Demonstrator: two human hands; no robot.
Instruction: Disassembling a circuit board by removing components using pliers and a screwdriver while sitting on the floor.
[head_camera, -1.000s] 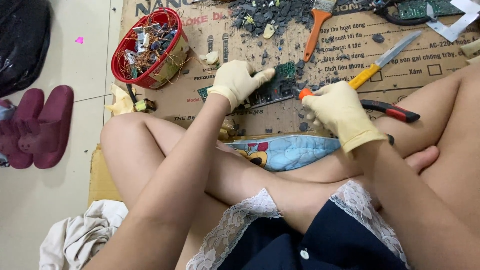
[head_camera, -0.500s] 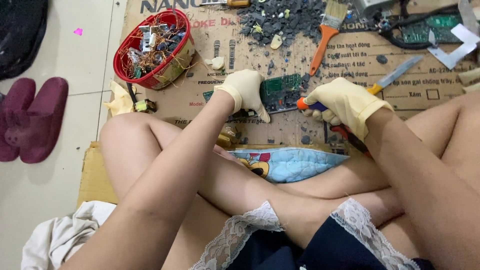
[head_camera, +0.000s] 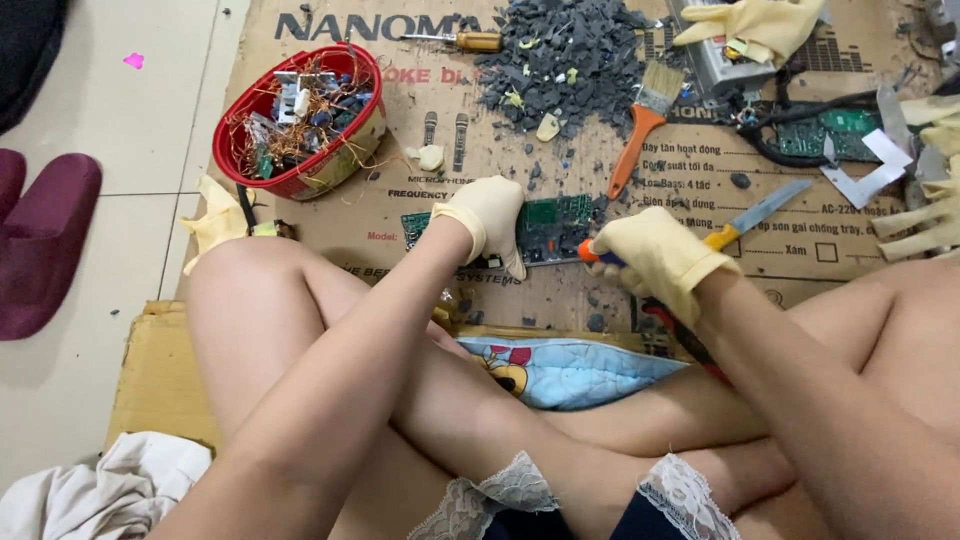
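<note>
On cardboard (head_camera: 400, 215), gloved hands (head_camera: 575, 240) gripping circuit board (head_camera: 555, 225)

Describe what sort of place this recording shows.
Probably a home floor used for stripping scrap electronics: flattened brown cardboard sheet over pale tiles, green circuit board, red plastic basket of salvaged wires, grey debris pile.

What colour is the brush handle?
Orange, on the paintbrush lying beside the dark scrap pile; head view.

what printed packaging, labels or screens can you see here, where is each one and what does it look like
Flattened cardboard box: spread on the floor under the work, brown with dark printed lettering and small pictures.
Second cardboard sheet: under the person's left leg, plain yellowish brown.
No screens or signs in view.
</note>
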